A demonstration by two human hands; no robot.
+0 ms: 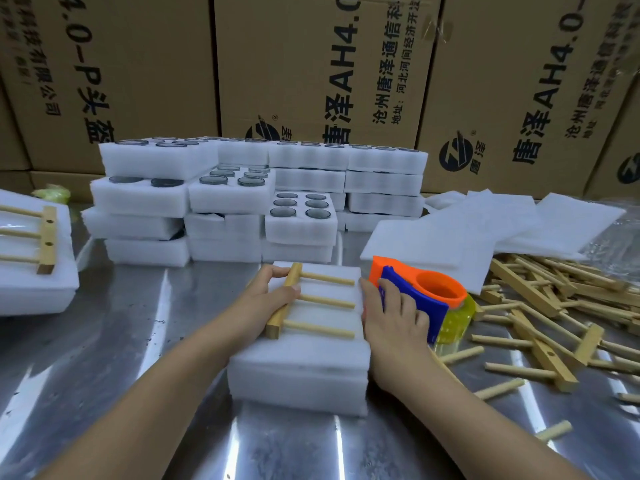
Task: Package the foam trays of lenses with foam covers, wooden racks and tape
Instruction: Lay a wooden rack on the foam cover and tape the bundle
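A covered white foam tray stack (299, 372) lies on the metal table in front of me. On top of it lies a wooden rack (311, 301) with three dowels pointing right. My left hand (268, 294) grips the rack's cross bar at the stack's left edge. My right hand (391, 318) holds an orange and blue tape dispenser (427, 294) with a yellowish roll against the stack's right side. Open foam trays of dark lenses (299, 206) are piled behind.
Flat foam covers (460, 237) lie at the back right. A heap of loose wooden racks (561, 306) fills the right side. A packed tray with a rack (34, 258) sits far left. Cardboard boxes (311, 64) wall off the back.
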